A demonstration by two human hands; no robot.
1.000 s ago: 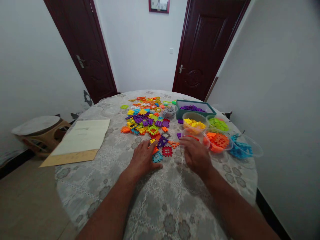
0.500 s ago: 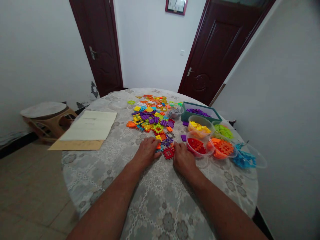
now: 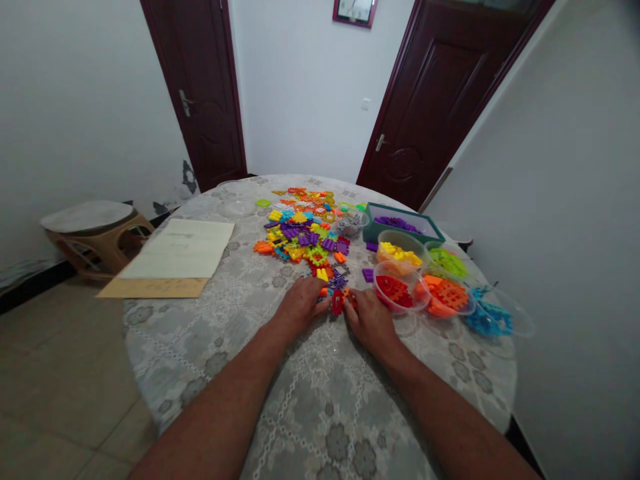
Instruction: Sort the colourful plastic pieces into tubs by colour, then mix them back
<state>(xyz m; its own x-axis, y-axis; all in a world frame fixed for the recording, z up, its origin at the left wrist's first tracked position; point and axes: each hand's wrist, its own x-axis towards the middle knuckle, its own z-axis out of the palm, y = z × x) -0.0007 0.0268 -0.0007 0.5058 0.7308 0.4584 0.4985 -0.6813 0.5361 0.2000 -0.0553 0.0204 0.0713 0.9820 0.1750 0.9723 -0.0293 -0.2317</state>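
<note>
My left hand (image 3: 301, 305) rests low over the table with its fingers curled around small plastic interlocking building pieces; what lies under the fingers is mostly hidden. A red building piece (image 3: 337, 303) sits between my two hands, seen narrow and tilted. My right hand (image 3: 371, 317) is closed, its fingertips at the red piece's right side and beside an orange piece (image 3: 346, 293). Just beyond the fingers lie a yellow piece (image 3: 322, 274) and a purple piece (image 3: 338, 280). Farther back is a mixed pile of building pieces (image 3: 300, 237).
Right of my right hand stand clear bowls of red (image 3: 395, 291), yellow (image 3: 400, 254), orange (image 3: 447, 295), green (image 3: 447, 262) and blue pieces (image 3: 487, 316). Behind them is a green box (image 3: 373, 230) with purple pieces. Paper (image 3: 180, 247) lies at the left on the patterned tablecloth (image 3: 320, 400).
Both hands have drawn a little closer together. The red piece, flat before, now looks turned and narrower between them. My right fingers have moved left onto the pieces.
</note>
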